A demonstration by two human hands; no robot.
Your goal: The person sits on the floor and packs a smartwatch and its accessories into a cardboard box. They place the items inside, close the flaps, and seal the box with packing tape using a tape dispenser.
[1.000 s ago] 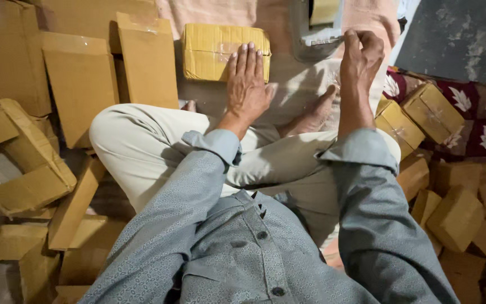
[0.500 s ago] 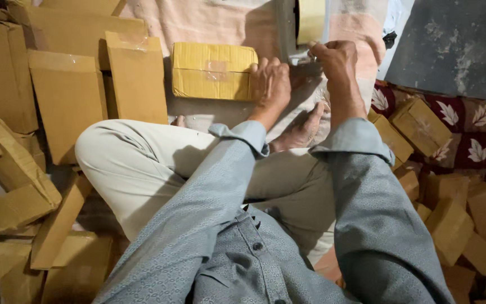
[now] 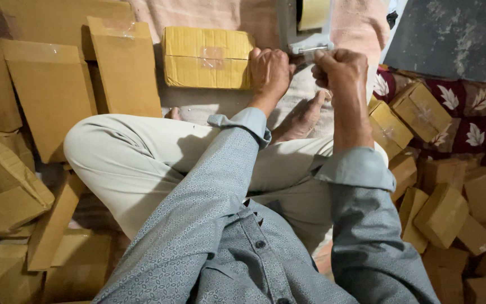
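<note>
Cardboard covers the floor all around a person who sits cross-legged on a pale pink cloth [image 3: 198, 14]. Flat brown cardboard sheets [image 3: 52, 90] lie to the left, some leaning on each other. A heap of small closed brown boxes [image 3: 445, 214] sits to the right, on a dark red blanket with white leaves [image 3: 479, 129].

Right in front of the person lies a yellow-brown taped box [image 3: 206, 58]. It rests flat on the cloth, with a piece of clear tape across its top. Just beside it, to the right, stands a grey tape dispenser [image 3: 305, 34] with a roll of tan tape [image 3: 313, 11] in it.

The left hand [image 3: 270, 70] touches the right end of the taped box. Its fingers are curled, and its grip reaches toward the metal edge at the bottom of the dispenser. I cannot tell if it is pinching anything. The right hand [image 3: 341, 70] is curled into a closed grip just under the dispenser, and its fingertips are pinched together at the metal edge. The tape there is too thin to see clearly.

Both sleeves are grey-blue. A bare foot [image 3: 302, 118] shows below the hands, tucked against the pale trousers [image 3: 142, 163].
</note>
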